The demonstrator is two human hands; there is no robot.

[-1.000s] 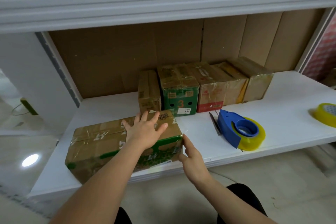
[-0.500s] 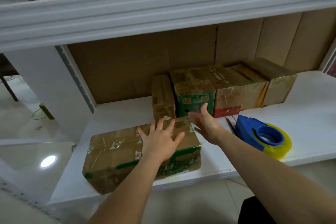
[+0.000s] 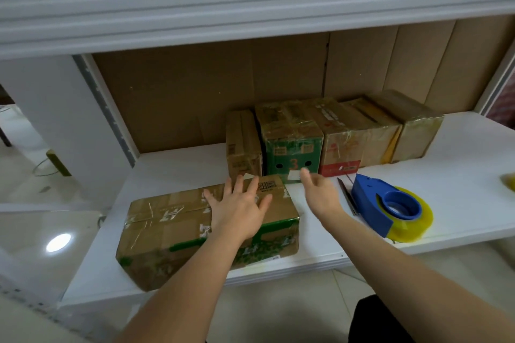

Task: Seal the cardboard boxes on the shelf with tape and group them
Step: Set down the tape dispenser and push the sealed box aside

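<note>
Low centre of the frame, the left hand point(image 3: 239, 207) still lies flat, fingers spread, on the big taped box point(image 3: 172, 227). The right hand point(image 3: 320, 193) has left its corner and hangs loosely spread. I judge grouping comes next. One tape dispenser point(image 3: 390, 205) right; five sealed boxes point(image 3: 328, 133) behind.

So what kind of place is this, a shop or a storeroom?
Probably a storeroom or packing corner: a white shelf lined with cardboard, a row of taped boxes at the back, and a blue tape dispenser lying ready.
</note>
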